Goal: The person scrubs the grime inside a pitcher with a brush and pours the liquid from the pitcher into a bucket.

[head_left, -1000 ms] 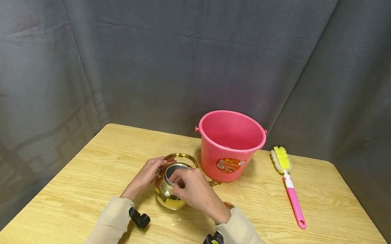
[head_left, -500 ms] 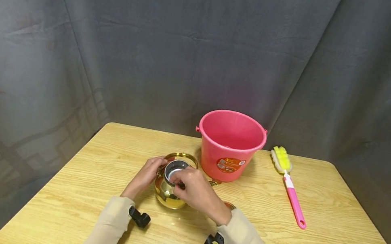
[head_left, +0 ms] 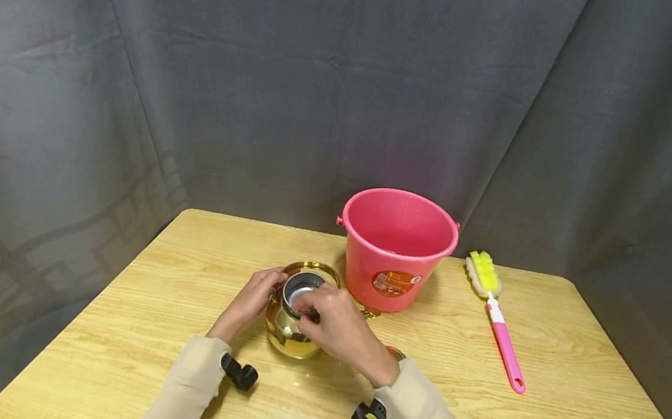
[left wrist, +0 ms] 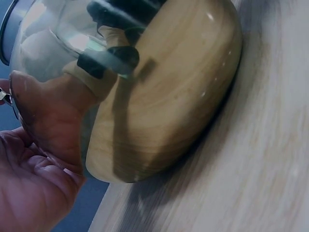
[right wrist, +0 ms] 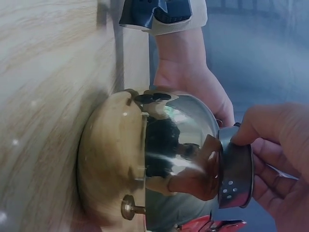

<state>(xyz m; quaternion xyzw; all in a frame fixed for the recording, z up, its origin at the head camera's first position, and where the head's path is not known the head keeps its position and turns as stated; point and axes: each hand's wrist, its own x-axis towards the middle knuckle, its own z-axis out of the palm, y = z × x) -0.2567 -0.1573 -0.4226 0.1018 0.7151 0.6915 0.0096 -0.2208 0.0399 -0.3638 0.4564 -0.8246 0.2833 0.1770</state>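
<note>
While the left hand (head_left: pixel 250 301) holds the kettle (head_left: pixel 289 335) from the side, the right hand (head_left: pixel 336 323) pinches its strainer (right wrist: pixel 235 169).

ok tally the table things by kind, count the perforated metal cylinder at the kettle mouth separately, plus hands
Kettle: 1
Perforated metal cylinder: 1
Bucket: 1
Brush: 1
Round gold-rimmed thing, partly hidden: 1
Hands: 2 (left hand, right hand)
Total: 7

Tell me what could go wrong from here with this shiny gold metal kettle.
The perforated grey metal cylinder might slip from the right hand, which pinches its rim. The gold kettle may turn or tip if the left hand, resting against its side, eases off. Drawn back, the right hand could bump the partly hidden round gold piece nearby.
</note>
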